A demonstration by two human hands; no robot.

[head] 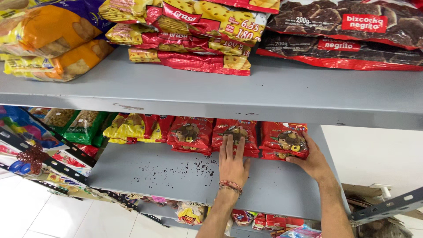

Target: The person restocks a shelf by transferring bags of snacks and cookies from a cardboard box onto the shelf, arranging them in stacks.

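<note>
My left hand (232, 162) lies flat with fingers apart on the front of a red snack packet (236, 132) on the lower grey shelf (154, 169). My right hand (312, 159) cups the lower right edge of another red snack packet (282, 139) at the shelf's right end. A third red packet (190, 134) sits just left of them. All three carry a brown cartoon figure. A braided bracelet circles my left wrist.
Dark crumbs (194, 169) are scattered on the lower shelf. Yellow-and-red packets (130, 128) and green bags (86, 125) lie further left. The upper shelf (273, 94) holds stacked cracker packs (198, 39), orange bags (53, 39) and dark biscuit bags (348, 31). More packets fill the bottom shelf (264, 219).
</note>
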